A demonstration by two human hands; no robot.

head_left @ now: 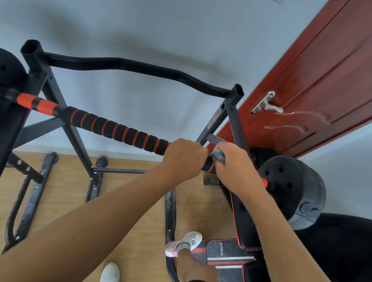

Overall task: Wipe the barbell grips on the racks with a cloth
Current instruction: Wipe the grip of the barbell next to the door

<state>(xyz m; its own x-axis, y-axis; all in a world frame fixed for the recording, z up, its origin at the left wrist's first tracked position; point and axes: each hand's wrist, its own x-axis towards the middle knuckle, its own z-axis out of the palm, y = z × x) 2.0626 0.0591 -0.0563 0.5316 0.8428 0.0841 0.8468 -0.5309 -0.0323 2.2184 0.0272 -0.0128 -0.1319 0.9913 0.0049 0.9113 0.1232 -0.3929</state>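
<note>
Head view, barbell grip (115, 129): black foam with red spiral, lying across the rack (236, 104).
Left hand (184, 158): fingers curled round the grip's right end.
Right hand (236, 168): just beside the left, fingers wrapped round the cloth (218, 155) on the bar.
Cloth: blue-grey, bunched between both hands.
Weight plate (292, 188): beyond the right hand.

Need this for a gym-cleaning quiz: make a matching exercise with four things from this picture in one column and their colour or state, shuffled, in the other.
Column A
1. left hand
2. right hand
3. foam grip
4. door handle

Column B
a. silver
b. black with red stripes
c. holds the cloth
d. grips the barbell bare

Pairs: 1-d, 2-c, 3-b, 4-a
</note>
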